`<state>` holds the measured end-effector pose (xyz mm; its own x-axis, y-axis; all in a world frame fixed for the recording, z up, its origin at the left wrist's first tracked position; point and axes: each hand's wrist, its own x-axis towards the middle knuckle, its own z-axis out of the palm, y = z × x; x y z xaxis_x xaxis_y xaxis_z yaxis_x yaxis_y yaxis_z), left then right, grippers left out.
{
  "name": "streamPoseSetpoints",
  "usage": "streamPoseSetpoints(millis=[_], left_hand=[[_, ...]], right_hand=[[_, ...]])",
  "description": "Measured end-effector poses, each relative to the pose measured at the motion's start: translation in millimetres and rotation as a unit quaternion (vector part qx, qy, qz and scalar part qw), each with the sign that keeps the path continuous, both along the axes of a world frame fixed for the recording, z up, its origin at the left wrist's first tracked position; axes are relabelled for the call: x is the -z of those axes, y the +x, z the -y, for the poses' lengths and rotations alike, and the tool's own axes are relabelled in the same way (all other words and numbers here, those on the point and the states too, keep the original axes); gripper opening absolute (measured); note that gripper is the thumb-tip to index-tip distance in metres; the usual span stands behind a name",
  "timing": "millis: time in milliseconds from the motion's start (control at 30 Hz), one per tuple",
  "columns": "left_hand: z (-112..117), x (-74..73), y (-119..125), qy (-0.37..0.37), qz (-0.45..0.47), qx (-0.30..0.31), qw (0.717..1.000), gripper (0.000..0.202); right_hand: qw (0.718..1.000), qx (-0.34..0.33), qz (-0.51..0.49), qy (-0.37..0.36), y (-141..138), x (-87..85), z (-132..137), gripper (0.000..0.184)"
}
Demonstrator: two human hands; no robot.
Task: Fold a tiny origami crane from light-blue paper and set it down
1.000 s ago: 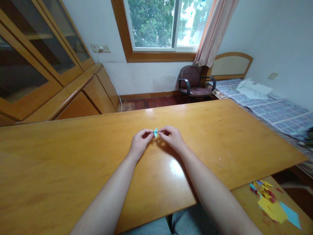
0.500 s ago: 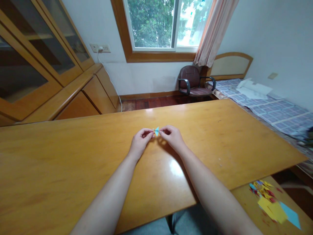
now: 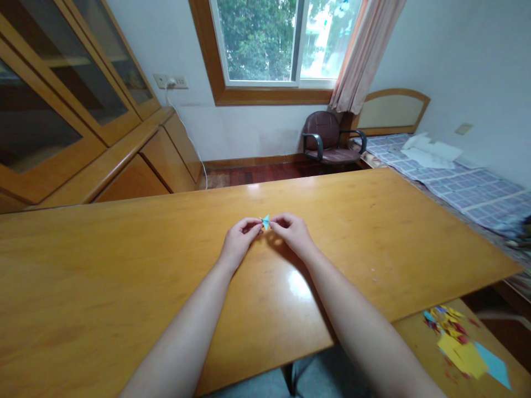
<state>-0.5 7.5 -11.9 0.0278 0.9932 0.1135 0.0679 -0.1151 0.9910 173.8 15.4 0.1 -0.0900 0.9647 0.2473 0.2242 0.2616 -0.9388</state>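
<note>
A small light-blue folded paper piece (image 3: 266,222), shaped like an origami crane with pointed wings, is held just above the wooden table (image 3: 136,276). On its left side, my left hand (image 3: 242,236) pinches one end between thumb and forefinger. The thumb and forefinger of my right hand (image 3: 291,231) close on the opposite end. The fingertips cover both ends of the paper. Shadows of the hands fall on the tabletop below.
Right of my right forearm, a lower surface (image 3: 409,337) carries yellow paper (image 3: 462,356), blue paper (image 3: 493,365) and a pile of small colourful folded pieces (image 3: 448,320). Beyond the table stand a brown armchair (image 3: 326,135) and a bed (image 3: 464,182). A cabinet (image 3: 124,171) lines the left.
Both hands stay almost in place, still pinching the blue paper. Its tips have shifted very slightly between the fingers.
</note>
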Motion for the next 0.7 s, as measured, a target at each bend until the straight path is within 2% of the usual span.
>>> streamPoseSetpoints(millis=[367, 700], left_hand=[[4.5, -7.2, -1.3, 0.017, -0.032, 0.005, 0.999, 0.028], [4.1, -6.4, -0.7, 0.020, -0.041, 0.001, 0.999, 0.026]], right_hand=[[0.997, -0.006, 0.046, 0.065, -1.1, -1.3, 2.1, 0.010], [0.996, -0.007, 0.055, 0.074, -1.3, -0.2, 2.5, 0.009]])
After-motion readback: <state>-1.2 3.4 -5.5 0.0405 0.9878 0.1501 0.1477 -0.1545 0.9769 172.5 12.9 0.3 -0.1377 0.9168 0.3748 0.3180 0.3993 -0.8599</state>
